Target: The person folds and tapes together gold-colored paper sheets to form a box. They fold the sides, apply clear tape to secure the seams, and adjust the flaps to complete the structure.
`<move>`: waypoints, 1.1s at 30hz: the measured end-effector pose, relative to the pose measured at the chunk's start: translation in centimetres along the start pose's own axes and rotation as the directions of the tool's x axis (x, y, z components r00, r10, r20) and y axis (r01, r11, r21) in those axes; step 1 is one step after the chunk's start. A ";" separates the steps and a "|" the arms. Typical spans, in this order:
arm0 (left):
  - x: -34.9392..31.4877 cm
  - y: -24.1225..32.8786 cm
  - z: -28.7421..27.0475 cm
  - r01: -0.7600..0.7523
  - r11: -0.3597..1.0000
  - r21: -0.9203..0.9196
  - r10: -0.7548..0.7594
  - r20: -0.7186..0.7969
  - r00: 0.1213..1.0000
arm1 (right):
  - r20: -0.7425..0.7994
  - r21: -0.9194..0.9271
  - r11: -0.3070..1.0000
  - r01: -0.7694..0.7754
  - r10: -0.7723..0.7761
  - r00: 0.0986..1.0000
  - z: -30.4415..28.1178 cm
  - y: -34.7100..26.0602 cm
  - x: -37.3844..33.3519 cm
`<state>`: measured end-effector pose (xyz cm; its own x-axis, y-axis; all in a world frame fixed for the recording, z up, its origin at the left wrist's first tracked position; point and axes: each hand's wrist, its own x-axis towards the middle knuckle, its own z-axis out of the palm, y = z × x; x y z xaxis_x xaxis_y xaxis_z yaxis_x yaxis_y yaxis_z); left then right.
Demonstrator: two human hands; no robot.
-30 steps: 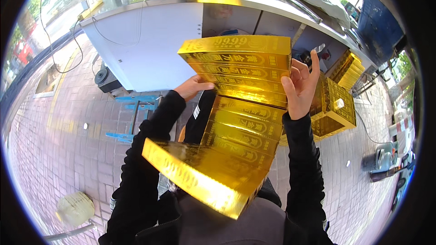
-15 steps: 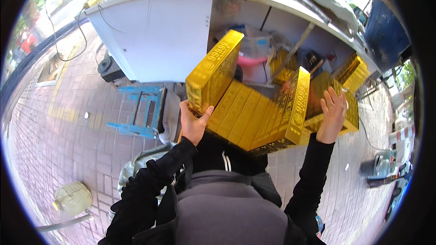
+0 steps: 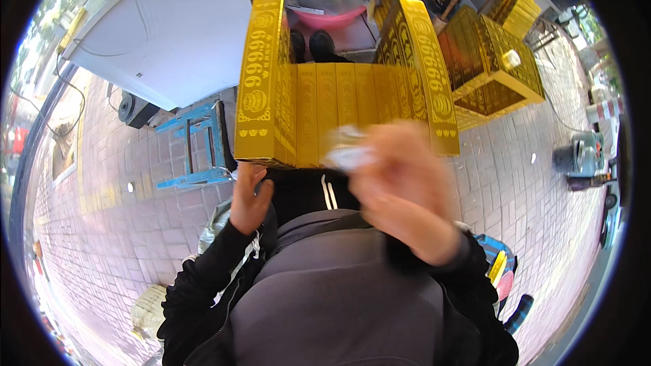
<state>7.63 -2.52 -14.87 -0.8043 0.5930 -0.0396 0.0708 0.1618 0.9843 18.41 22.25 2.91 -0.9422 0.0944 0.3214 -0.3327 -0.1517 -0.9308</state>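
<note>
A U-shaped golden box piece (image 3: 325,105) sits over my lap: a row of several narrow embossed panels with a tall block upright at each end. Beside its near left corner is my left hand (image 3: 251,196), fingertips against the lower edge and thumb apart, not clasping it. In front of the near right part, my right hand (image 3: 403,190) is blurred by motion. A small whitish object (image 3: 349,156) shows at its fingertips, too smeared to name. Past the row, dark shoes (image 3: 322,46) are visible between the two uprights.
More golden boxes (image 3: 498,61) are stacked at the right, with further ones behind. A pink basin (image 3: 332,19) and plastic bags lie under the counter. At the left stand a white cabinet panel (image 3: 183,27) and a blue stool (image 3: 196,146). A pale jug (image 3: 149,312) is lower left.
The golden piece has straightened and now lies squarer before me. My right hand has swung in from the right to its near edge, with a whitish object. My left hand's thumb has come off the box.
</note>
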 end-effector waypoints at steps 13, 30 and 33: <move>20.8 -2.2 -3.5 -0.123 0.982 -0.146 0.110 -0.092 0.990 | -0.400 0.368 0.734 -0.571 0.679 0.616 -6.0 20.4 15.3; 17.7 -3.5 -1.7 -0.049 0.977 -0.206 0.032 -0.084 0.996 | -0.385 -0.379 0.511 -0.771 0.671 0.634 -9.8 25.7 19.0; 17.6 -3.3 -1.7 -0.048 0.977 -0.208 0.031 -0.083 0.996 | -0.377 -0.380 0.506 -0.774 0.680 0.629 -9.8 25.6 19.0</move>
<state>-7.71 6.05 -18.53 -0.8481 0.5299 0.0056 -0.0148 -0.0343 0.9993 -7.59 29.80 -16.53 -0.8042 0.3267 -0.4966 0.5763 0.2238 -0.7860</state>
